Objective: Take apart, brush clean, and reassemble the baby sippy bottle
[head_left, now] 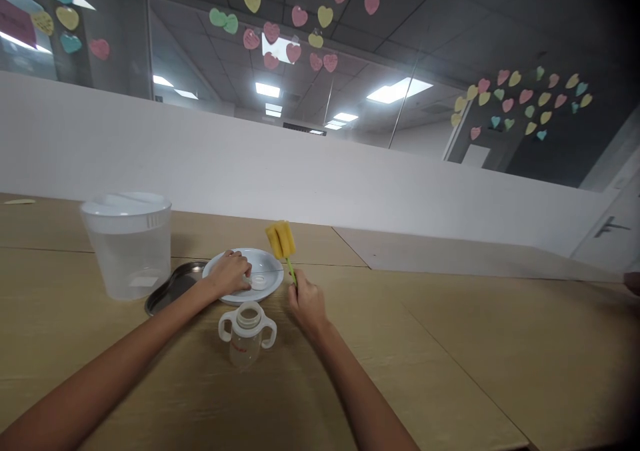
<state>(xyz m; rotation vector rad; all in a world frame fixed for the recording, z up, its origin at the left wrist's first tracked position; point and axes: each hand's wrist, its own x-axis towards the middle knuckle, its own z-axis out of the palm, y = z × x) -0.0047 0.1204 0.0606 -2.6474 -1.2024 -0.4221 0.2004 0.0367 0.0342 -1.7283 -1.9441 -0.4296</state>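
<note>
My right hand (306,301) is closed around the green handle of a bottle brush with a yellow sponge head (281,239), held upright. My left hand (231,272) rests on a white plate (267,261), its fingers curled beside a small white ring-shaped part (258,281) lying on the plate; whether the fingers grip anything is unclear. A clear baby bottle (247,334) with two white handles and no cap stands on the wooden table just in front of both hands.
A large clear plastic tub (129,244) with a white rim stands at the left. A dark metal tray (175,287) lies between it and the plate. A white partition wall runs behind the table. Another person's fingertip (633,281) shows at the far right edge.
</note>
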